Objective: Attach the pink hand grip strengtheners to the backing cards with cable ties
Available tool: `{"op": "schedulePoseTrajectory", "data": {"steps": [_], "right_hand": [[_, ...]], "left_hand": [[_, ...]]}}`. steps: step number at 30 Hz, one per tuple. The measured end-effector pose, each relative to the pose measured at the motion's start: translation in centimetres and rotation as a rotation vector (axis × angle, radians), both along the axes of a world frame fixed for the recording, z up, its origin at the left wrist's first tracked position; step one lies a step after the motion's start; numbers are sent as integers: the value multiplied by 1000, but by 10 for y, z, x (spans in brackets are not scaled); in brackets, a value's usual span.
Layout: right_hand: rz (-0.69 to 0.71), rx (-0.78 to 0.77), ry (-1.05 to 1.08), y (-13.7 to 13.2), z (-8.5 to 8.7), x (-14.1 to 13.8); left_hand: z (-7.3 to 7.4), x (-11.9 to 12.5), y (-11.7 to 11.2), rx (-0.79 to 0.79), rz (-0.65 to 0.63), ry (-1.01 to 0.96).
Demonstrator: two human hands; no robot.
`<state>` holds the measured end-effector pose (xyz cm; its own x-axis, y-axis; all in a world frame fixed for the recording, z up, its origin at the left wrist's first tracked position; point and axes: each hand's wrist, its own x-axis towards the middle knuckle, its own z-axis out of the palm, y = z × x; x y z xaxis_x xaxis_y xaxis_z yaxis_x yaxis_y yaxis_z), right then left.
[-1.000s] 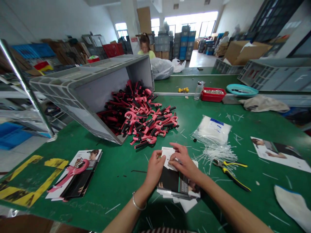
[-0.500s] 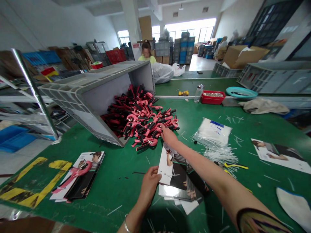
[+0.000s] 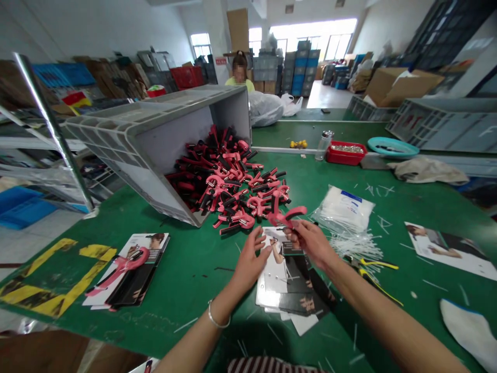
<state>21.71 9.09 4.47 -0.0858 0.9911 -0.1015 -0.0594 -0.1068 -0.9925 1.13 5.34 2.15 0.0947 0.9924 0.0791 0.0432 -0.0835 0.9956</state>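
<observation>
My right hand (image 3: pixel 312 242) is closed on one handle of a pink hand grip strengthener (image 3: pixel 278 217), raised above a stack of printed cards (image 3: pixel 283 298). To its left, over the stack's edge, my left hand (image 3: pixel 250 259) is open with fingers apart and holds nothing. Beyond both hands, a heap of pink and black hand grip strengtheners (image 3: pixel 235 168) spills out of a grey crate (image 3: pixel 149 155) lying on its side. At the left, another pink strengthener (image 3: pixel 123 267) rests on a second pile of cards (image 3: pixel 155 259).
White cable ties (image 3: pixel 355 246) and their plastic bag (image 3: pixel 345 210) lie right of the cards, near yellow-handled pliers (image 3: pixel 378 264). Farther back are a red tray (image 3: pixel 345 158) of small parts, a glass bottle (image 3: pixel 323 146) and a blue plate (image 3: pixel 393 147). A person (image 3: pixel 239 77) sits behind the crate.
My right hand has drawn back from the heap toward me with a pink hand grip strengthener in it. My left hand has let go of the cards and risen toward the strengthener.
</observation>
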Motion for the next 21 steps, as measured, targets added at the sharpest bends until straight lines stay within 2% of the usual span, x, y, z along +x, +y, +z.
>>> {"op": "schedulePoseTrajectory", "data": {"steps": [2,5,8,11,13,15,17,19,21], "right_hand": [[102,-116,227,-31,-1,-13],[247,-179,325,-56,-2,-26],[366,-220,301,-60,0,-23],[498,-268,243,-55,3,-8],[423,-297,252,-49,6,7],[310,-339,297,-45,10,23],[294,-366,307,-42,14,35],[327,-358,244,-42,15,41],[341,-333,137,-45,12,42]], "left_hand": [[10,18,5,35,-56,-13],[22,27,5,-5,-192,-31],[25,20,1,-24,-267,6],[22,9,2,119,-186,202],[18,2,7,296,-185,379],[15,-4,14,484,-252,564],[10,-7,21,623,-336,708],[4,-4,26,690,-382,779],[-5,1,26,674,-383,804]]}}
